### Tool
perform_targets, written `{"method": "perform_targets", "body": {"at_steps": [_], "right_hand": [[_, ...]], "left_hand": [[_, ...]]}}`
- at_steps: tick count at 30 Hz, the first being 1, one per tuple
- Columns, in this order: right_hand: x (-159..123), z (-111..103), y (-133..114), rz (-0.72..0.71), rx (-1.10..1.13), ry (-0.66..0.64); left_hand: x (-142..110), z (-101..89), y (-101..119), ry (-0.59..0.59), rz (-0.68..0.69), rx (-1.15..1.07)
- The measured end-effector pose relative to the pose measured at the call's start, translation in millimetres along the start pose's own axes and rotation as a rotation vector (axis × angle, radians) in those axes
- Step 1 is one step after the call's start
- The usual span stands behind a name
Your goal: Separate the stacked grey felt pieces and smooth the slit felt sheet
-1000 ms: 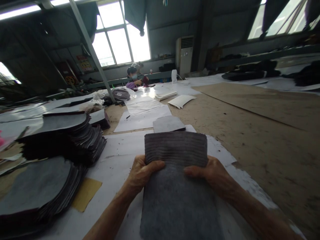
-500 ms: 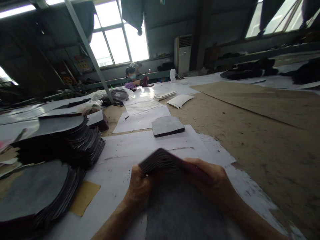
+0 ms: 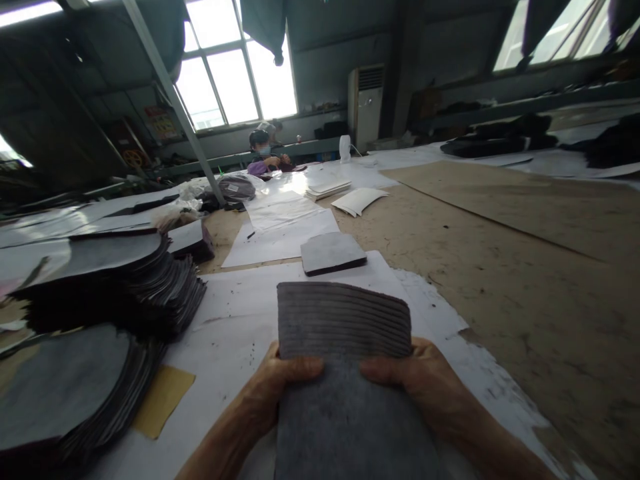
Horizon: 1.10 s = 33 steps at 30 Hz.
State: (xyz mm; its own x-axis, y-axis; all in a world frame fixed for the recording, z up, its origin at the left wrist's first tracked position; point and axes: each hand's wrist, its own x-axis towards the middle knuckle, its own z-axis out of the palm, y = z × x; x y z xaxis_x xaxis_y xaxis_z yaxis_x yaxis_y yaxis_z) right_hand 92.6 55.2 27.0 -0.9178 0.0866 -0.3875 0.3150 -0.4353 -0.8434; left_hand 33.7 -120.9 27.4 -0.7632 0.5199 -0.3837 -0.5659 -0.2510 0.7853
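A thick stack of grey felt-like cut pieces [image 3: 345,373] stands tilted up in front of me, its fanned far edges showing as ridges. My left hand [image 3: 280,387] is closed on the stack's left side, thumb laid across the top sheet. My right hand [image 3: 425,387] is closed on its right side, thumb on top too. The stack rests over white paper [image 3: 240,320] that covers the table. A small separate pile of the same grey pieces [image 3: 333,253] lies flat just beyond.
Large heaps of dark cut sheets [image 3: 115,280] fill the left. A yellow-brown piece [image 3: 163,400] lies near them. Bare brown board [image 3: 500,267] stretches to the right. White stacks [image 3: 345,193] lie farther back, where another person [image 3: 263,157] sits at the table's far end.
Half a second ago the stack's far end was bent down low between my hands; now it is tipped up again with the fanned edges facing me, as a second ago.
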Motion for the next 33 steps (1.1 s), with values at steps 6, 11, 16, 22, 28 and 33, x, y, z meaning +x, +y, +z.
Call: {"method": "perform_targets", "body": {"at_steps": [6, 11, 16, 22, 28, 33], "right_hand": [[-0.5, -3.2, -14.9, 0.100, 0.094, -0.133], [-4.9, -10.4, -16.7, -0.210, -0.182, 0.009], [-20.3, -4.5, -34.5, -1.191, -0.649, 0.031], [-23.9, 2.7, -79.9, -0.200, -0.276, -0.191], [-28.8, 11.0, -80.3, -0.695, -0.517, -0.042], [-17.0, 9.0, -79.2, -0.861, -0.588, -0.039]], "left_hand": [[3.7, 6.0, -1.9, 0.025, 0.054, 0.049], [3.1, 16.4, 7.4, 0.073, 0.176, 0.180], [-10.3, 32.8, 27.8, 0.173, 0.154, 0.204], [-32.9, 41.6, 50.0, 0.147, 0.187, 0.200], [-40.7, 53.9, 66.6, 0.121, 0.096, 0.100], [-33.5, 53.0, 59.3, 0.096, -0.014, -0.054]]}}
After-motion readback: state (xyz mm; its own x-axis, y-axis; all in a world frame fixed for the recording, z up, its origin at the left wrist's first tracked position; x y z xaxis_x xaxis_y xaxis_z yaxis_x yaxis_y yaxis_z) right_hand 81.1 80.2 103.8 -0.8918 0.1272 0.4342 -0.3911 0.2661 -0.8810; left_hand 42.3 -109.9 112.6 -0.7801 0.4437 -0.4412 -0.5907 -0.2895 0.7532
